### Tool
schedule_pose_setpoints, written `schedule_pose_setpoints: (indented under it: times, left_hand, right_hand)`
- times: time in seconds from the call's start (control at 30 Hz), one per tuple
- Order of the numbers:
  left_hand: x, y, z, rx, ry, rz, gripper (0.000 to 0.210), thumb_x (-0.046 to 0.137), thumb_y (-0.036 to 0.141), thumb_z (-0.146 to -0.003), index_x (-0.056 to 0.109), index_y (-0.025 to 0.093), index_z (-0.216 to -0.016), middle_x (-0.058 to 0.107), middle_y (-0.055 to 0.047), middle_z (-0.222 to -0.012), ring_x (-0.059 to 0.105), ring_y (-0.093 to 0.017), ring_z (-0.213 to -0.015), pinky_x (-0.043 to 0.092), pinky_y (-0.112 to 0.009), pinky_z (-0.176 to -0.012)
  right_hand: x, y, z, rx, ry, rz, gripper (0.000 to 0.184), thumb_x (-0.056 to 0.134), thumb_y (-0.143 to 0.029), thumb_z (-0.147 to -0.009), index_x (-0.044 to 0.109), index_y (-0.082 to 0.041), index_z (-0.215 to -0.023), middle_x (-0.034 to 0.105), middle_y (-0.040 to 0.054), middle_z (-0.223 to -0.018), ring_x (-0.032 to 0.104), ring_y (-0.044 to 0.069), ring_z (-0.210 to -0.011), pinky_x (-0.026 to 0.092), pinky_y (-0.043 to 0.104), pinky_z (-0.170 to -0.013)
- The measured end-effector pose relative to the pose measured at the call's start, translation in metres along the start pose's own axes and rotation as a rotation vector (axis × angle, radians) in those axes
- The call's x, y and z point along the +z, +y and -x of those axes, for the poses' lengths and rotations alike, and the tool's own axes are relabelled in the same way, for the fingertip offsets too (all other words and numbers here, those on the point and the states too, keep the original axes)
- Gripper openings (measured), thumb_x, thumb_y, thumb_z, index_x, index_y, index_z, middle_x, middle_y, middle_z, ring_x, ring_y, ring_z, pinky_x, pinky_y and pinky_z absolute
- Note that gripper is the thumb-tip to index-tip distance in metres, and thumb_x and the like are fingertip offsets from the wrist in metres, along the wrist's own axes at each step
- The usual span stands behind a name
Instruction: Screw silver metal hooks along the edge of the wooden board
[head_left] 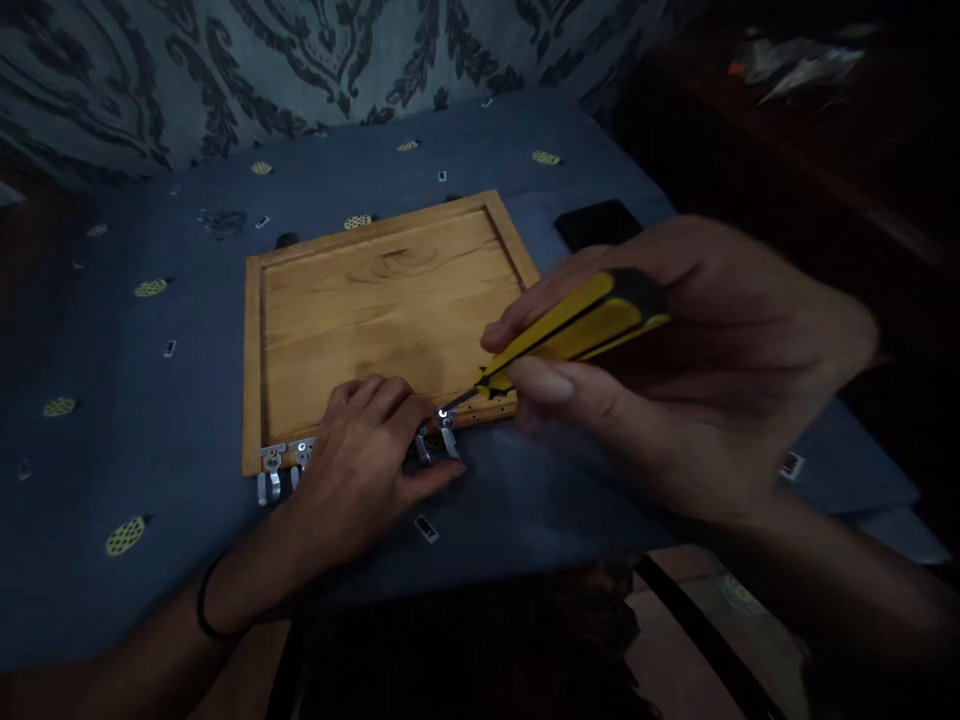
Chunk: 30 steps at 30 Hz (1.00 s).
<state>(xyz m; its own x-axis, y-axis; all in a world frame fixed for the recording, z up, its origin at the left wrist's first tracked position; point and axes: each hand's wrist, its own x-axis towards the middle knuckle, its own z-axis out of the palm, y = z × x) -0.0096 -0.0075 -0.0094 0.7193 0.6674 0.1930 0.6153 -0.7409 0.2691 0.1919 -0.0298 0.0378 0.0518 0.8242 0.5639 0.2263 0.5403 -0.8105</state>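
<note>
My right hand (697, 370) is closed around a yellow and black screwdriver (574, 325). Its shaft slants down to the left, and the tip meets a screw on a metal hook (447, 432) at the front edge of a framed wooden board (375, 330). Gripping that front edge is my left hand (367, 450), its fingers on top and its thumb out in front below the hook. Further left along the same edge are more metal hooks (270, 475), partly covered by the left hand. Several small holes show in the edge to the right of the screwdriver tip.
The board lies on a blue patterned cloth (187, 400) over a table. A black phone-like object (598, 224) lies behind my right hand. A small clear plastic bag (223, 222) sits at the back left. Patterned fabric (300, 60) rises behind the table.
</note>
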Motion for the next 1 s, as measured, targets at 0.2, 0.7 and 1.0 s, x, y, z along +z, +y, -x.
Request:
schedule_pose_setpoints:
  times: [0.2,0.7,1.0]
  left_hand:
    - [0.001,-0.001,0.000,0.010,0.013,0.004,0.028,0.078,0.039,-0.084,0.067,0.017,-0.098,0.070,-0.009,-0.102,0.064,-0.030,-0.094,0.051,-0.048,-0.083]
    - [0.001,0.001,0.000,0.024,0.029,0.008,0.034,0.083,0.037,-0.080,0.066,0.017,-0.101,0.069,-0.007,-0.097,0.064,-0.031,-0.093,0.050,-0.047,-0.080]
    - [0.003,-0.001,0.001,0.074,0.096,-0.014,0.033,0.084,0.036,-0.079,0.064,0.018,-0.097,0.066,-0.005,-0.092,0.064,-0.028,-0.087,0.048,-0.043,-0.075]
  right_hand:
    - [-0.001,0.007,0.008,0.087,-0.020,-0.068,0.023,0.088,-0.027,-0.074,0.069,-0.024,-0.086,0.071,-0.0013,-0.087,0.061,0.011,-0.054,0.053,0.027,-0.048]
    - [0.000,0.011,0.011,0.134,-0.098,-0.017,0.021,0.086,-0.030,-0.077,0.066,-0.027,-0.084,0.070,-0.0020,-0.080,0.066,0.015,-0.066,0.054,0.029,-0.054]
    - [-0.014,0.005,0.006,0.047,-0.339,0.034,0.024,0.076,-0.025,-0.088,0.072,-0.029,-0.111,0.074,-0.0015,-0.099,0.072,0.016,-0.095,0.059,0.026,-0.070]
